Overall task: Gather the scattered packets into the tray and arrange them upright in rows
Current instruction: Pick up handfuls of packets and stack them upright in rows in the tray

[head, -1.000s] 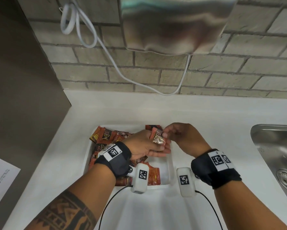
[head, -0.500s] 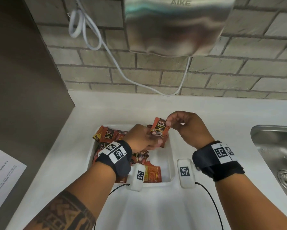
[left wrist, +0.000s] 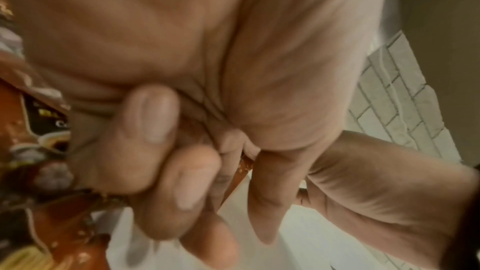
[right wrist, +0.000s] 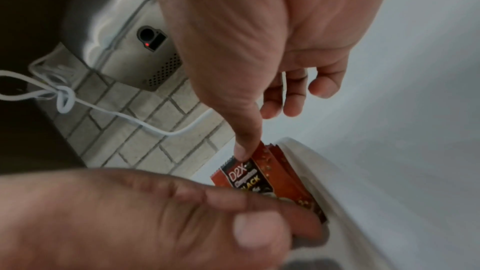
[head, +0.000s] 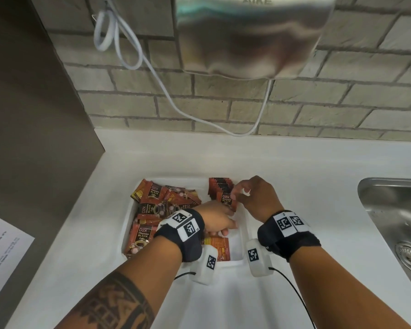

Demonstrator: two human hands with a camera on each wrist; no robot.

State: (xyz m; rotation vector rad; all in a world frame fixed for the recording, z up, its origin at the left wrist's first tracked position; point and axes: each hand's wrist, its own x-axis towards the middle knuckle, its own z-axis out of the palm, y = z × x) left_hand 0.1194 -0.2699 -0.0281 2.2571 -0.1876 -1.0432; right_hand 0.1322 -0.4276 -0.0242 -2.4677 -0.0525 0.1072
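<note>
Packet [head: 227,201] lowered into tray [head: 126,230], white counter [head: 294,167], brick wall [head: 223,108].

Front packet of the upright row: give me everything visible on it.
The front packet is a glossy red-brown foil sachet with a black panel printed "D2X ... BLACK", crimped top edge. It stands upright at the near end of the row of packets along the white tray right wall. The right hand pinches its top; the left hand touches its lower part.

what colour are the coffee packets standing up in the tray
The upright packets are red-brown with a black label panel and white and yellow lettering, clearest in the right wrist view.
</note>
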